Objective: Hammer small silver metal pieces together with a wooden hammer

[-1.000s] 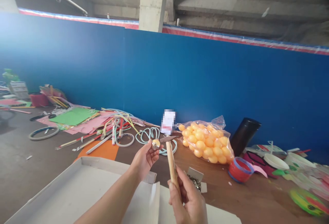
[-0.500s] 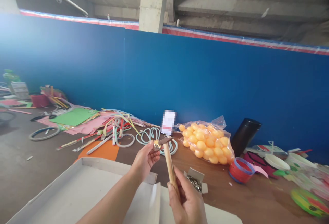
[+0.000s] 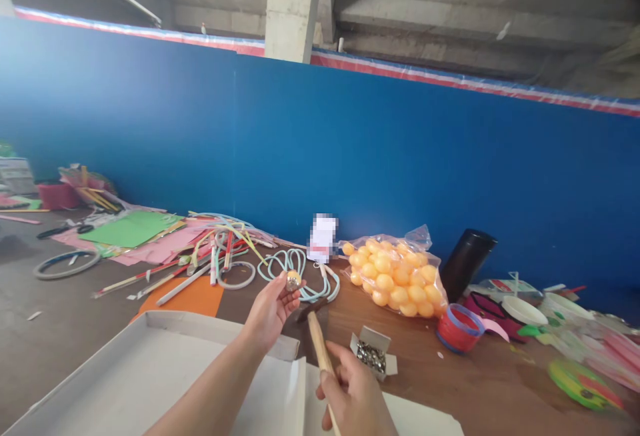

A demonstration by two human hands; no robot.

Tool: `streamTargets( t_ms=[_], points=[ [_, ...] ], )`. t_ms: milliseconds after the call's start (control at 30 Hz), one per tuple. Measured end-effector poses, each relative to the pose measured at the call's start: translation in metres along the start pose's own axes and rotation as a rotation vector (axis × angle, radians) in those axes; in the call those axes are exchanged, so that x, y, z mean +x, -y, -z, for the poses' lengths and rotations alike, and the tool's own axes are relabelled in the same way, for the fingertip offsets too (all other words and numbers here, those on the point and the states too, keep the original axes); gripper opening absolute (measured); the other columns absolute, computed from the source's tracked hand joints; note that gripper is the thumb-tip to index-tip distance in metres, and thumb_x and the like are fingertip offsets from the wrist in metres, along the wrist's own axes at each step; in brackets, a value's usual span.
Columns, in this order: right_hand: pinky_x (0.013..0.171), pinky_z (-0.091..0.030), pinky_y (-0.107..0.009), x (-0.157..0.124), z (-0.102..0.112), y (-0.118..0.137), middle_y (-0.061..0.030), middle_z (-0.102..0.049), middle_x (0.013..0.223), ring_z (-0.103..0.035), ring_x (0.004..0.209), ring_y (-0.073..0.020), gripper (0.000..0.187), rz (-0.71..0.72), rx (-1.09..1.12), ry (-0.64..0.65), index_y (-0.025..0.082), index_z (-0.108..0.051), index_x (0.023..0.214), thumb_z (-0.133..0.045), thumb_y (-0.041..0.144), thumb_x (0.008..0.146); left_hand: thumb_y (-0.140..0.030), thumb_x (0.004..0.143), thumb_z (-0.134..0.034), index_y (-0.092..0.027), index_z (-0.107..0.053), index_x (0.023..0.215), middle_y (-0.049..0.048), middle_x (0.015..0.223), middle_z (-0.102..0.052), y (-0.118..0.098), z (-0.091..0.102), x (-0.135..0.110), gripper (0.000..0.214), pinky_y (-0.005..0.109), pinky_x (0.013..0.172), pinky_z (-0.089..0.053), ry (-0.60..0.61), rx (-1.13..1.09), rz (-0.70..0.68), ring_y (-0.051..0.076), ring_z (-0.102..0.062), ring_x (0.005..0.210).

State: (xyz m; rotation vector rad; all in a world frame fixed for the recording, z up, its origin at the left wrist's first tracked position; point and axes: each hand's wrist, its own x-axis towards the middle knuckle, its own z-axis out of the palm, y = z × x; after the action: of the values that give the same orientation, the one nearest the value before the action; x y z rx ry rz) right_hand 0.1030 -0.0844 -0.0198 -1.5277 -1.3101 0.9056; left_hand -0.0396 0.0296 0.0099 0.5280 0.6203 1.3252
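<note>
My left hand [image 3: 270, 309] is raised over the table and pinches a small orange ball with a shiny metal stud on it [image 3: 293, 281] between thumb and fingertips. My right hand [image 3: 356, 396] is wrapped round the wooden handle of a small hammer [image 3: 317, 343], whose dark head points left just below the ball. A small open cardboard box of metal studs [image 3: 371, 355] sits on the brown table just right of the hammer.
A shallow white box lid [image 3: 150, 369] lies below my arms. A clear bag of orange balls [image 3: 395, 276], a red roll [image 3: 456, 329], a black cylinder [image 3: 467, 263], pale blue loops [image 3: 305, 269], coloured sticks and paper sheets [image 3: 130, 229] lie along the blue wall.
The hammer has dropped lower and away from the ball, which it was touching half a second ago. Both hands have shifted slightly left and down in view.
</note>
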Motion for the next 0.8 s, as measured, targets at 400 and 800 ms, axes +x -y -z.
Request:
streamTargets(
  t_ms=[400, 800],
  points=[
    [0.057, -0.045, -0.025, -0.006, 0.024, 0.027, -0.0033, -0.073, 0.07, -0.068, 0.064, -0.0209, 0.02, 0.197, -0.566, -0.074, 0.027, -0.071, 0.081, -0.052, 0.028, 0.08, -0.026, 0.083, -0.054, -0.01, -0.059, 0.088, 0.0131, 0.084, -0.069, 0.0, -0.006, -0.006, 0.018, 0.019, 0.052, -0.051, 0.027, 0.051, 0.039, 0.01, -0.06, 0.059],
    [0.059, -0.041, -0.026, 0.021, 0.105, 0.004, -0.0001, -0.07, 0.075, -0.063, 0.068, -0.0197, 0.02, -0.059, -0.61, -0.359, 0.026, -0.068, 0.072, -0.051, 0.036, 0.077, -0.029, 0.082, -0.055, -0.009, -0.06, 0.094, 0.0127, 0.088, -0.069, -0.003, -0.006, -0.01, 0.024, 0.018, 0.05, -0.05, 0.061, 0.103, 0.063, 0.008, -0.06, 0.058]
  ],
)
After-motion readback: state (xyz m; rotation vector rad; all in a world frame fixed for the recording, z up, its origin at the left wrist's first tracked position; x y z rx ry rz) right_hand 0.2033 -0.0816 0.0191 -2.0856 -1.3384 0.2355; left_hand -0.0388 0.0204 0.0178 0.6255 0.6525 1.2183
